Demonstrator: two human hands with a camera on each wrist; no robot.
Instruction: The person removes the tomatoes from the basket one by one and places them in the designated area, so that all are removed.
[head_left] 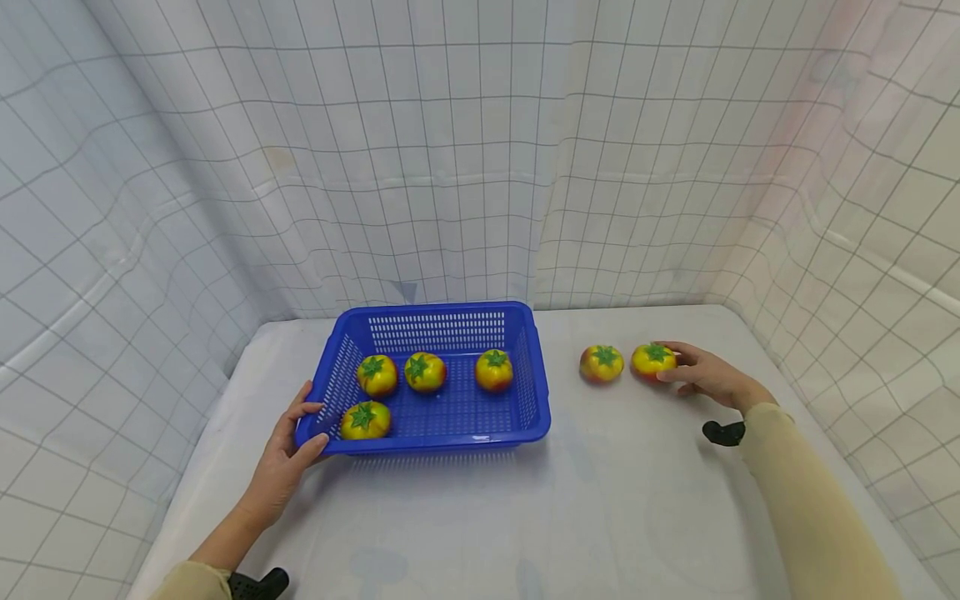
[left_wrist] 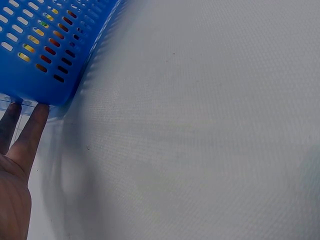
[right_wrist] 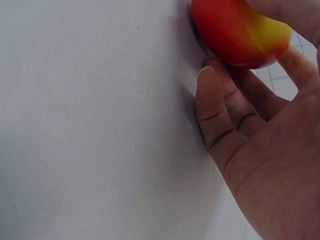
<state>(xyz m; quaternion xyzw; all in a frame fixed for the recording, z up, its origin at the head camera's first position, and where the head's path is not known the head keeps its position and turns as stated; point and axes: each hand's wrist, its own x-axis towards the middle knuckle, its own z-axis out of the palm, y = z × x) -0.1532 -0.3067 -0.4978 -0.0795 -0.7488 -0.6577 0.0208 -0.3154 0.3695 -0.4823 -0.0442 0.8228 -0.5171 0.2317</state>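
A blue plastic basket (head_left: pixel 450 421) with slotted walls stands left of the middle of the table. My left hand (head_left: pixel 281 467) grips its near left corner, thumb on the front rim and fingers along the left side; two of those fingertips (left_wrist: pixel 37 117) touch the rim from below. Several yellow-and-red persimmons with green leafy tops lie inside, one (head_left: pixel 493 371) apart on the right. At the right of the table, my right hand (head_left: pixel 712 375) holds another persimmon (head_left: pixel 651 360) between thumb and fingers, low at the white cloth. Its red side (right_wrist: pixel 235 35) shows in the right wrist view.
One more persimmon (head_left: pixel 601 364) lies on the cloth between the basket and my right hand. A white cloth covers the table (head_left: pixel 600 500). Checked white curtains (head_left: pixel 465 167) hang behind it and along both sides.
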